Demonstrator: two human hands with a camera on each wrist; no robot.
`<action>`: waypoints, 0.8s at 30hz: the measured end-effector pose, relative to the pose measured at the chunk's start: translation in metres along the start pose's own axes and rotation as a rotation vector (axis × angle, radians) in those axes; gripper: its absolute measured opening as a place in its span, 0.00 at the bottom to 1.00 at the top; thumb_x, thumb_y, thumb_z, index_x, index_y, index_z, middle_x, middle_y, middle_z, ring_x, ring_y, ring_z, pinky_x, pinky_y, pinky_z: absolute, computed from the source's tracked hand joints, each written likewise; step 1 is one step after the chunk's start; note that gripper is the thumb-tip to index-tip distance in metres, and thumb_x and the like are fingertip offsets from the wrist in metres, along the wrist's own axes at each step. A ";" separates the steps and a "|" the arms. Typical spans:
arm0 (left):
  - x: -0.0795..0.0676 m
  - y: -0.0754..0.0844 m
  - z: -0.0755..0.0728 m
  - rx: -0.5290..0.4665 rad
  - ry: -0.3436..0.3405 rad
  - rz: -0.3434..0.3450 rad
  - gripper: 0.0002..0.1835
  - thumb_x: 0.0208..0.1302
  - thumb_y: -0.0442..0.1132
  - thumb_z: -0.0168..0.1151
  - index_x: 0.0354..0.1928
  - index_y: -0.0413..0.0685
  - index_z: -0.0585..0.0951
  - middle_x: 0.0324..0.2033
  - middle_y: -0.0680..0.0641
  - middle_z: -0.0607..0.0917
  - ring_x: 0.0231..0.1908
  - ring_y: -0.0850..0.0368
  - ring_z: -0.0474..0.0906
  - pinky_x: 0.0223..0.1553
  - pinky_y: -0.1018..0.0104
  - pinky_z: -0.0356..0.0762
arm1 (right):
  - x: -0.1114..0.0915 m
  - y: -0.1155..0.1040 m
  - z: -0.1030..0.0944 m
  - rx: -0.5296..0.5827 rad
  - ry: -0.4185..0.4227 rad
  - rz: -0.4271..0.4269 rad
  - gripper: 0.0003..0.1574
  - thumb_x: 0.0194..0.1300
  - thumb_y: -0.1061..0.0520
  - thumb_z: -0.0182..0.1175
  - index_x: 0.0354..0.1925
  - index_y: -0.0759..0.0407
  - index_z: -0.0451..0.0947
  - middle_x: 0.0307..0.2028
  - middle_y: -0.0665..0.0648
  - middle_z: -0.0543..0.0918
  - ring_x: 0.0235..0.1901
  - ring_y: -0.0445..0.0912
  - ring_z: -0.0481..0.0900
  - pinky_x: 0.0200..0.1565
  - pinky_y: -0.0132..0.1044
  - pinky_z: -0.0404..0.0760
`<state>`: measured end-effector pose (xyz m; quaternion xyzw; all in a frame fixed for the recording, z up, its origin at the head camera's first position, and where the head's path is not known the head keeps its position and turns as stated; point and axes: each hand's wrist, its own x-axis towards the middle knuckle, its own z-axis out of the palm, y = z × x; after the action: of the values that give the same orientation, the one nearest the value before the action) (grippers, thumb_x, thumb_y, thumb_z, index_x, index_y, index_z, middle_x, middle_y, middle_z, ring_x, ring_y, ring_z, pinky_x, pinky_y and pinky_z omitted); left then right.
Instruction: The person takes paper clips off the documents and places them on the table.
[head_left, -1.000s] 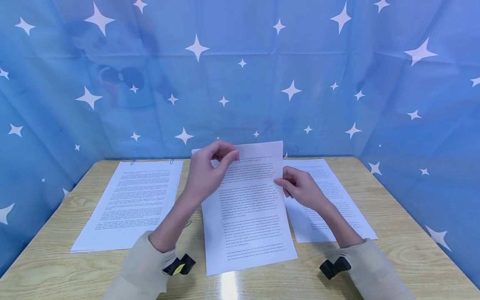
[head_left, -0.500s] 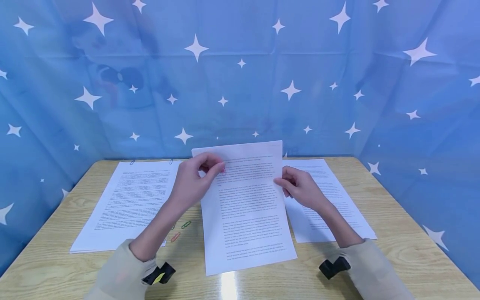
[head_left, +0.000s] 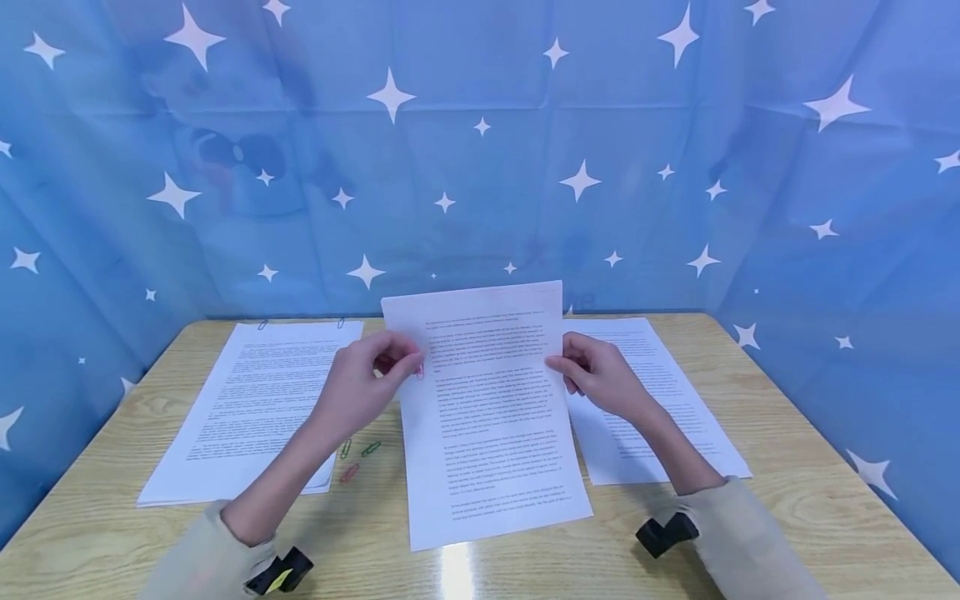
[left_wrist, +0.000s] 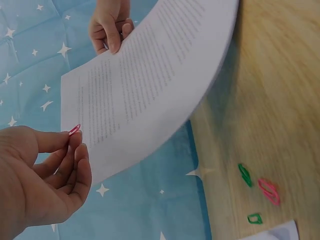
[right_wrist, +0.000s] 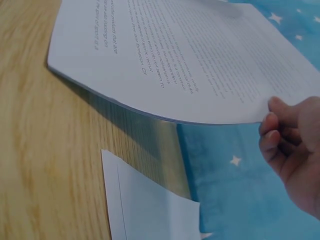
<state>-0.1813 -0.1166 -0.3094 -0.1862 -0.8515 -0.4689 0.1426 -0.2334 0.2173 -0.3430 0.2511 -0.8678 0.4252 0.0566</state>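
My left hand (head_left: 367,377) pinches a pink paper clip (left_wrist: 74,129) between thumb and forefinger, beside the left edge of a printed paper stack (head_left: 495,417). The clip overlaps the page's upper left margin in the head view. My right hand (head_left: 600,375) grips the stack's right edge, thumb on the front, fingers behind. The stack stands tilted up, its top edge raised and its sheets bending in the wrist views. On the table left of its lower part lie a green paper clip (head_left: 371,448), another green clip (head_left: 346,449) and a pink one (left_wrist: 269,191).
At the left lies a printed stack (head_left: 247,400) with a blue paper clip (head_left: 262,324) and a second blue clip (head_left: 341,322) on its top edge. Behind my right hand lie more printed pages (head_left: 660,400). A blue star-patterned cloth (head_left: 480,167) hangs behind the wooden table (head_left: 825,517).
My left hand has drawn left and down from near the stack's top edge, still pinching the pink clip. Loose clips on the table have come into sight. My right hand stays in place.
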 end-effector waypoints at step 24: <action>-0.038 -0.030 -0.021 0.070 -0.242 -0.150 0.03 0.67 0.35 0.67 0.37 0.43 0.85 0.28 0.51 0.86 0.29 0.51 0.81 0.32 0.67 0.76 | 0.001 0.000 0.000 -0.002 -0.005 0.006 0.11 0.73 0.60 0.61 0.33 0.60 0.71 0.18 0.57 0.74 0.16 0.47 0.69 0.20 0.33 0.65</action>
<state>-0.1596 -0.1562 -0.3370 -0.1721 -0.8898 -0.4226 0.0099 -0.2342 0.2172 -0.3426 0.2494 -0.8691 0.4238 0.0535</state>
